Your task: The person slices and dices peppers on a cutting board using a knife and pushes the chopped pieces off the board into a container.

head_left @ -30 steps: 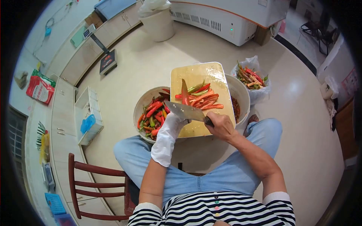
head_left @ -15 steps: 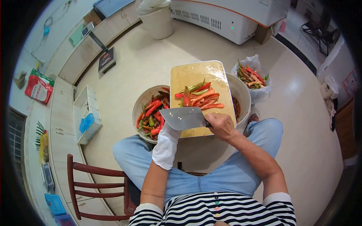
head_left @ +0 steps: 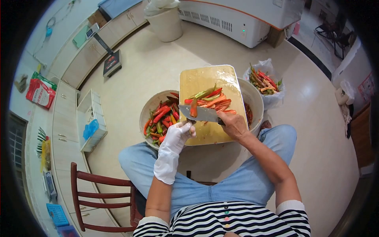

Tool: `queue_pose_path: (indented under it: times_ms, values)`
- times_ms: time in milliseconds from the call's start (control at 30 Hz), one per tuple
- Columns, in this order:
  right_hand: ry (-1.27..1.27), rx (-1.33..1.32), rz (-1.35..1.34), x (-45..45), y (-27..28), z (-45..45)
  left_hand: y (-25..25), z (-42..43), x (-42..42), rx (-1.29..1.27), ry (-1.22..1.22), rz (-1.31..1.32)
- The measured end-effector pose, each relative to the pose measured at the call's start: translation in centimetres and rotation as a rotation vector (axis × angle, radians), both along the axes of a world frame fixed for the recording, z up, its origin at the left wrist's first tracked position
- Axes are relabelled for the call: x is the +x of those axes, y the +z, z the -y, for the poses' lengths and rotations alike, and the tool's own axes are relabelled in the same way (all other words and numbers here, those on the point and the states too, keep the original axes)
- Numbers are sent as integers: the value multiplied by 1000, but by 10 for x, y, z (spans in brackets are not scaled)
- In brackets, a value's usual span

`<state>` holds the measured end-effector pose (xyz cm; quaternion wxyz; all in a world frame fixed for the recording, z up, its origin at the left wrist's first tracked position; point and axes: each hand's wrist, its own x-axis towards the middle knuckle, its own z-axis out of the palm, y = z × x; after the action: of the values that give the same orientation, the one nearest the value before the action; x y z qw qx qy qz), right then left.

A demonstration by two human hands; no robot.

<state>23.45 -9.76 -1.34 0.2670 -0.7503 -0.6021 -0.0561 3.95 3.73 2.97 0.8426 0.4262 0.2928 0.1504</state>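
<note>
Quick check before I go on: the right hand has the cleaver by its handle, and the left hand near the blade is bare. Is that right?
Not quite: the left hand near the blade is not bare. The head view shows it in a white glove. The right hand does have the cleaver by its handle.

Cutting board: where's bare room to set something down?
The cutting board is mostly bare at its far end, beyond the cut peppers, and along its near edge, between left hand and right hand. Its middle is crowded with peppers and the knife.
</note>
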Motion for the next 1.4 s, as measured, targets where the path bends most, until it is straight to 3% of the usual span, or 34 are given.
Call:
queue_pose_path:
  times_ms: [167, 300, 367, 500, 667, 933, 1400]
  values:
    - [-114, -125, -136, 16, -14, -5, 11, 3, -21, 7, -80, 23]
    - [-172, -168, -215, 15, 7, -2, 14, 0, -31, 18, -46, -76]
    - [-55, 61, -229, 3, 9, -3, 6, -4, -31, 5, -35, -104]
    - [97, 108, -184, -18, 9, -1, 9, 5, -18, 11, -11, -76]
    - [95, 79, -132, -21, 9, -1, 1, 5, -18, -76, -61, 69]
    - [125, 117, -144, -25, 14, 1, 7, 7, -21, -75, -51, 77]
    - [-16, -96, -84, -11, 1, -5, 12, 16, -34, -60, -88, 19]
